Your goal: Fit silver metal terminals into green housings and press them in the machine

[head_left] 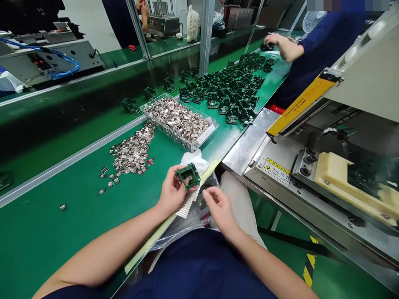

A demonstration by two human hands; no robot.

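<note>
My left hand (171, 195) clamps one green frame (194, 176); my right hand (220, 207), I can't tell. One bin (204, 140), green table (93, 220), two far fans (192, 25).

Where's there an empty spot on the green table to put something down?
The flat green table looks bare between the left forearm and the lone silver metal piece. Another bare patch lies between the left hand and the heap of small silver pieces. It's crowded in the clear plastic tray and where dark green boards cluster beyond.
</note>
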